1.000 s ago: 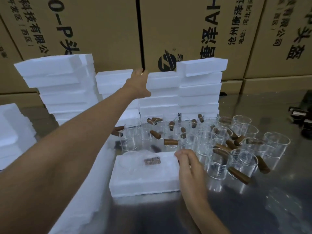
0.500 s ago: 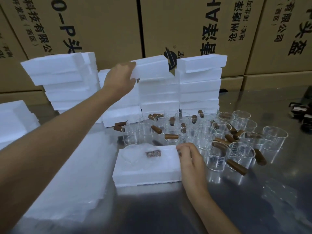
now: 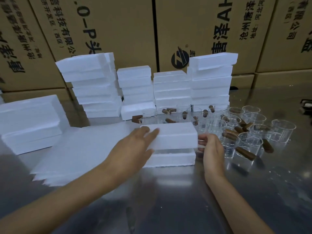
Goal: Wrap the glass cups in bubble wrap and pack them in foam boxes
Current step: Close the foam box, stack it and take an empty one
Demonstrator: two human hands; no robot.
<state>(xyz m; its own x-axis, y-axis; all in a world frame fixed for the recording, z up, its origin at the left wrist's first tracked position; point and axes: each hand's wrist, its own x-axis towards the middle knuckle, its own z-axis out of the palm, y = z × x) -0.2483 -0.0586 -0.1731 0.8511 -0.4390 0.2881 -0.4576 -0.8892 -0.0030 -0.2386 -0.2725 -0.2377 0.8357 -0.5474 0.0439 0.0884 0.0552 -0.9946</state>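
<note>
A white foam lid point(image 3: 175, 137) hovers slightly tilted just above the white foam box base point(image 3: 170, 157) on the steel table. My left hand point(image 3: 135, 147) grips the lid's left end, fingers over its top. My right hand point(image 3: 211, 147) touches the right end of the lid and base with curled fingers. The base's contents are hidden under the lid. Several clear glass cups point(image 3: 249, 132) with brown wooden handles stand in a cluster to the right and behind.
Stacks of foam box halves point(image 3: 209, 81) line the back against cardboard cartons point(image 3: 108, 31). More foam pieces point(image 3: 30, 122) sit at far left. A pile of thin white wrap sheets point(image 3: 81, 149) lies left of the box. A dark object point(image 3: 306, 107) sits at the right edge.
My left hand lifted a foam lid off the back stack and brought it down over the box base. My right hand stayed at the base's right end.
</note>
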